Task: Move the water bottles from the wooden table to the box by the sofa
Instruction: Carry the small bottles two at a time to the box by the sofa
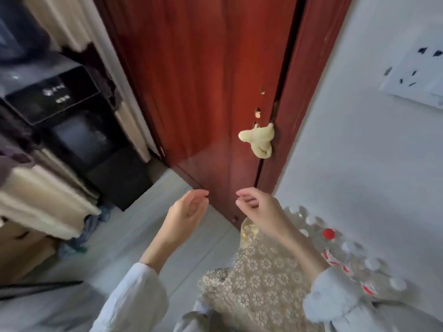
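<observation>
Several clear water bottles with white caps (350,248) stand at the lower right on a table under a lace cloth (261,279); one of them has a red cap (328,234) and a red label. My right hand (257,209) hovers above the cloth's near corner, fingers loosely curled, holding nothing. My left hand (188,209) hangs in the air over the floor, fingers relaxed and empty. A cardboard box (21,250) shows at the left edge, partly hidden under pale fabric.
A red-brown wooden door (203,92) fills the middle, a yellow cloth (257,140) tied at its handle. A black appliance (55,97) stands at the left. White wall (359,152) runs along the right. Grey floor (134,231) lies between.
</observation>
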Demonstrator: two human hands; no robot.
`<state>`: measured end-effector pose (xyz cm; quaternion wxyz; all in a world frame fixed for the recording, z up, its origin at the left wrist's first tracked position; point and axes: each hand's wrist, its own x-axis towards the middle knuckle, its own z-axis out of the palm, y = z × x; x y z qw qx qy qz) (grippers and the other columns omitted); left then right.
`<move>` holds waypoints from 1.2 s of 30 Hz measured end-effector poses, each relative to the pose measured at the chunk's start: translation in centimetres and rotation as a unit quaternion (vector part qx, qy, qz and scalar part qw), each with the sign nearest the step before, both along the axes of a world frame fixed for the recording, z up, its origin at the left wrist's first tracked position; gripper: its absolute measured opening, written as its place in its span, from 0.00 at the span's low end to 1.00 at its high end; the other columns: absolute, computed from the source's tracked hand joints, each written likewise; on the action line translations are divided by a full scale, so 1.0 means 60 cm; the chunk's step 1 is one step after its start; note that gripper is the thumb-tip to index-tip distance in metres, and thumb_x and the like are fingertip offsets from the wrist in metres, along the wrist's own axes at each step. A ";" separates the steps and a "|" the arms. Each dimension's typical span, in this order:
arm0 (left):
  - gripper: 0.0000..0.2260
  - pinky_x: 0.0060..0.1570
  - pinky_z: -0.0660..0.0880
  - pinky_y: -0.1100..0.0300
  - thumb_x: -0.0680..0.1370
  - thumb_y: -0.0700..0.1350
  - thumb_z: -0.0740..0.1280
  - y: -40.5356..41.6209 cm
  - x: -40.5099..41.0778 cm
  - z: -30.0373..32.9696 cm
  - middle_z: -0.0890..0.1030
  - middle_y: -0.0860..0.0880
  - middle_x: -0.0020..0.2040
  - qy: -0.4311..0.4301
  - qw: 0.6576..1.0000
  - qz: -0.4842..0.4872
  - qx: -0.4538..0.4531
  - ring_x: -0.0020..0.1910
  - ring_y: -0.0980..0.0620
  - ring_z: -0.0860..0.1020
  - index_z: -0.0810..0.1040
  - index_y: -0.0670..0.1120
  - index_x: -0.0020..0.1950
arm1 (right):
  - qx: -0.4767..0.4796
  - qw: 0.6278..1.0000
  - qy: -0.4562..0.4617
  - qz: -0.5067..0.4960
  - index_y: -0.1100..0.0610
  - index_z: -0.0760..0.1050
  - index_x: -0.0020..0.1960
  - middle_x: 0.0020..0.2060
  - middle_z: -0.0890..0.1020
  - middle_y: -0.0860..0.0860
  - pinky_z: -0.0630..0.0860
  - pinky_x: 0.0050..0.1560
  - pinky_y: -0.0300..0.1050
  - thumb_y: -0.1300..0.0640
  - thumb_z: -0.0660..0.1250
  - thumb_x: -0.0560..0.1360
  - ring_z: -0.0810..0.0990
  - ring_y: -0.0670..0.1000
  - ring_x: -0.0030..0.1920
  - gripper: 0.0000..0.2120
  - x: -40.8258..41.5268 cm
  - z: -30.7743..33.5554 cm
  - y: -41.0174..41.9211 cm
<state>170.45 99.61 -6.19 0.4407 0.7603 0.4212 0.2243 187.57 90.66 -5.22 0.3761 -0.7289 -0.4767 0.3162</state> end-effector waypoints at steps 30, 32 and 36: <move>0.07 0.53 0.75 0.60 0.77 0.47 0.61 -0.908 -1.136 0.160 0.81 0.51 0.52 -0.026 0.608 0.790 0.070 0.52 0.53 0.78 0.75 0.54 0.52 | 0.099 0.613 0.068 0.781 0.56 0.77 0.53 0.48 0.81 0.50 0.70 0.39 0.24 0.58 0.65 0.74 0.79 0.48 0.44 0.08 -1.366 0.146 -0.434; 0.07 0.51 0.74 0.63 0.78 0.47 0.61 -0.956 -1.189 0.166 0.81 0.51 0.52 -0.008 0.580 0.812 0.067 0.52 0.54 0.78 0.75 0.54 0.53 | 0.097 0.593 0.081 0.795 0.53 0.77 0.52 0.46 0.81 0.48 0.71 0.40 0.27 0.56 0.65 0.74 0.79 0.47 0.45 0.07 -1.441 0.153 -0.467; 0.07 0.53 0.74 0.59 0.78 0.46 0.60 -1.021 -1.300 0.175 0.81 0.51 0.52 0.017 0.531 0.844 0.074 0.52 0.54 0.78 0.75 0.53 0.53 | 0.099 0.545 0.107 0.826 0.52 0.76 0.52 0.44 0.81 0.47 0.74 0.45 0.39 0.55 0.65 0.74 0.80 0.48 0.44 0.07 -1.593 0.162 -0.520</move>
